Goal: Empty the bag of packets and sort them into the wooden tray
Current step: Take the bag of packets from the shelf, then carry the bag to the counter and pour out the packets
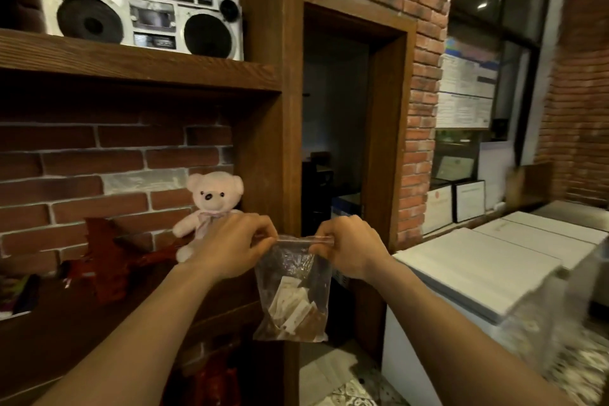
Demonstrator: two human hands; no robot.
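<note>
**Bag still full, tray not in sight**

Bag (293,290) hangs in mid-air before a wooden post, both hands pinching its top seal: left hand (230,245) closed on the left end, right hand (349,247) on the right. It looks just about to be opened; nothing is emptied or sorted. The film is clear, crinkled and glossy. Packets (291,303), flat paper rectangles in white and brown, slump at the bottom. A plush bear (211,201) sits behind.

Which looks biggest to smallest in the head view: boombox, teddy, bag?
1. Boombox, clearly largest.
2. Bag and teddy look alike; the bag hangs nearer the camera, so no ranking between them.
</note>
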